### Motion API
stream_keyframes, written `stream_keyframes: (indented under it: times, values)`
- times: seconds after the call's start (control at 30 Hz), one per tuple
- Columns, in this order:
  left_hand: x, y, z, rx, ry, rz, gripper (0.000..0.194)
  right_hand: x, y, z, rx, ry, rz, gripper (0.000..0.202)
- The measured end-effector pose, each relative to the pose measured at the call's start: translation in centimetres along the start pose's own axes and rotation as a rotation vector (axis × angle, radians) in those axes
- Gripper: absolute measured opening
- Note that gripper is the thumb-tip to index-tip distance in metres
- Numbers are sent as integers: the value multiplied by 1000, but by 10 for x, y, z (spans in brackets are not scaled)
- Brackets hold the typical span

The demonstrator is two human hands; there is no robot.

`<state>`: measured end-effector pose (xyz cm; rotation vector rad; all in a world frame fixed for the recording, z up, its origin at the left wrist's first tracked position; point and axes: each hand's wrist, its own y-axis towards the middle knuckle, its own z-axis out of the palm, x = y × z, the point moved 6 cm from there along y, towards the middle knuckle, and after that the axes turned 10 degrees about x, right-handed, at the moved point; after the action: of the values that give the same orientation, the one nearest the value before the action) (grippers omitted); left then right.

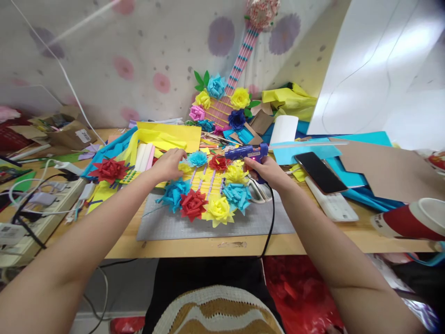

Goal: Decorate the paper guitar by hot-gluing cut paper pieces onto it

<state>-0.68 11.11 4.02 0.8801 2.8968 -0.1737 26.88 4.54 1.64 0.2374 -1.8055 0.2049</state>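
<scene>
A yellow paper guitar (208,181) ringed with crepe-paper flowers lies flat in front of me, its neck pointing left. My left hand (171,164) is at its upper left edge, fingers curled round a small yellow paper flower (185,168), which they partly hide. My right hand (260,168) grips a blue hot glue gun (245,152), nozzle pointing left above a red paper flower (219,162). Between the hands sits a light blue paper flower (198,158). Larger blue, red and yellow flowers line the guitar's near edge. Another red flower (110,170) is by the neck's end.
A grey cutting mat (160,229) lies under the guitar. The gun's black cord (271,222) drops over the table edge. To the right are a phone (320,172), white scissors handles (260,192) and a red paper cup (405,220). A power strip (52,213) with cables stands left. A pink flowered guitar (222,109) leans behind.
</scene>
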Motion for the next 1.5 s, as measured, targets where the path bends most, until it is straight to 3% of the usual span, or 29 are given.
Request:
stream_keyframes:
  times: [0.17, 0.3, 0.4, 0.67, 1.0, 1.33, 1.5]
  values:
    - [-11, -1, -13, -110, -178, -15, 30, 0, -1, -1, 4, -11, 12, 47]
    - [-38, 3, 4, 23, -217, 66, 29, -1, -1, 0, -1, -26, 14, 48]
    - [-47, 8, 17, 96, -198, 33, 33, -1, -1, 2, -1, -26, 33, 49]
    - [-39, 10, 22, 107, -258, -117, 28, 3, -2, 8, 3, -4, 60, 50]
    - [-34, 10, 21, 109, -347, -155, 23, 7, -2, 10, -1, -47, 87, 53]
    - [-39, -6, 7, -32, -362, -286, 19, 7, -3, 12, -38, -329, 121, 52]
    - [-44, -13, 10, -12, -517, -353, 22, 14, -1, 20, -27, -450, 37, 49]
